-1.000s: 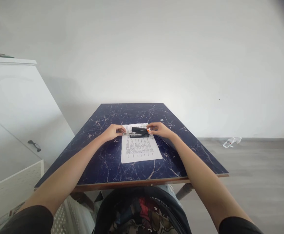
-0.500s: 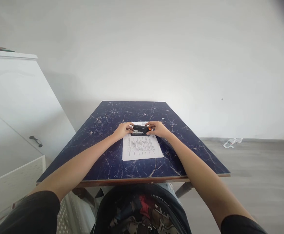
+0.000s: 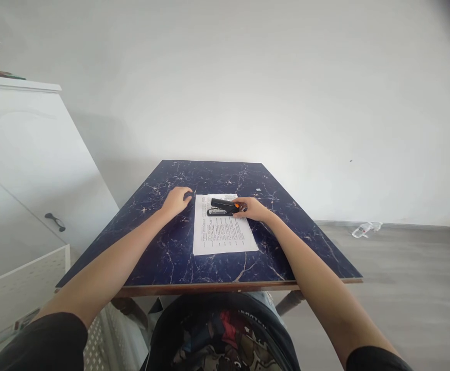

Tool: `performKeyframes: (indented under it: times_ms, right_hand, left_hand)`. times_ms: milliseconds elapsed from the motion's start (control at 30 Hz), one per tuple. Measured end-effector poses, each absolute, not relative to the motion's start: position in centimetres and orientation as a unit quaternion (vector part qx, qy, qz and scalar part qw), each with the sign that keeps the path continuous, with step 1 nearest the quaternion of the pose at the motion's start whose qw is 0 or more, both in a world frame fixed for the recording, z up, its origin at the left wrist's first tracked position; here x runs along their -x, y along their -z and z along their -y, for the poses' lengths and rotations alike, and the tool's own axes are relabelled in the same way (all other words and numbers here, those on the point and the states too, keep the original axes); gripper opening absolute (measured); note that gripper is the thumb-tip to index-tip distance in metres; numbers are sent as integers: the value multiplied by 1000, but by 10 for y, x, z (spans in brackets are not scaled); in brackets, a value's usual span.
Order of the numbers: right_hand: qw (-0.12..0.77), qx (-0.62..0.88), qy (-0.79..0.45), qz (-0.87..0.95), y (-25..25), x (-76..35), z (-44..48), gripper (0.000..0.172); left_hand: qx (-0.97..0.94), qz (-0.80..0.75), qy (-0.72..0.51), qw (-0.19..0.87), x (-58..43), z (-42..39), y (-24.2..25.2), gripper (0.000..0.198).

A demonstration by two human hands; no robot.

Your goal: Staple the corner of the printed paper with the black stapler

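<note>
- Currently I have one view to watch, the head camera, looking down on a dark blue, white-veined desk [image 3: 209, 176] with a brown front edge.
- In it I see a black stapler [image 3: 221, 204] on the upper part of a sheet of printed paper [image 3: 225, 238]; its top arm tilts up toward the left, leaving a gap above the base, where a silvery strip shows.
- My right hand [image 3: 251, 208] has its fingers clamped on the stapler's right end, thumb on the near side and fingertips on the far side, next to an orange part [image 3: 237, 205].
- My left hand [image 3: 177, 202] is just left of the paper and apart from it, fingers curled, with a gap between thumb and fingertips; I can't tell whether it touches the desk.
- I make out a small white scrap [image 3: 258, 189] on the desk, beyond the right hand.
- Both forearms come in from black sleeves [image 3: 49, 340], and a dark printed shirt [image 3: 225, 337] fills the bottom middle.
- Off to the left stands a white cabinet [image 3: 12, 154] with a dark handle [image 3: 55, 222]; a pale wall [image 3: 225, 82] rises behind the desk.
- Over on the right, a clear plastic item [image 3: 364, 230] lies on the grey floor [image 3: 395, 288], close to the wall.
</note>
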State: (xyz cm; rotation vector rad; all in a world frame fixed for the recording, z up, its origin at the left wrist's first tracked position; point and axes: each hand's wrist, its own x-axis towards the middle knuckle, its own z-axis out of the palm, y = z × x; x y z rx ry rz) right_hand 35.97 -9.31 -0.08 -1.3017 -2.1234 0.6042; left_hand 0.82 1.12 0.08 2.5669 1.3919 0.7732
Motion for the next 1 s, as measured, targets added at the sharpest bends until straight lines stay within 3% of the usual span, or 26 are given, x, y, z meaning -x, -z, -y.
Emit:
performKeyframes:
  times_ms: [67, 167, 367, 600, 667, 833, 1000]
  right_hand:
    - [269, 483, -215, 805, 0, -362, 95, 45]
    - [259, 481, -193, 815, -1, -362, 95, 37]
    - [249, 479, -194, 819, -2, -362, 95, 35]
    - [329, 469, -214, 791, -3, -342, 101, 56]
    - [307, 463, -210, 805, -4, -335, 101, 58]
    - [186, 516, -179, 817, -13, -334, 97, 42]
    - [175, 526, -183, 812, -25, -349, 105, 33]
  left_hand:
    - [-816, -552, -171, 9, 4, -18, 4, 55]
    - [-770, -635, -59, 24, 8, -24, 11, 73]
    - [-769, -638, -13, 26, 1, -21, 10, 76]
    - [-770, -638, -17, 18, 0, -21, 11, 75]
    - [-769, -639, -19, 10, 0, -22, 13, 75]
    - [-768, -640, -13, 5, 0, -25, 15, 75]
    - [-772, -636, -14, 7, 3, -26, 17, 76]
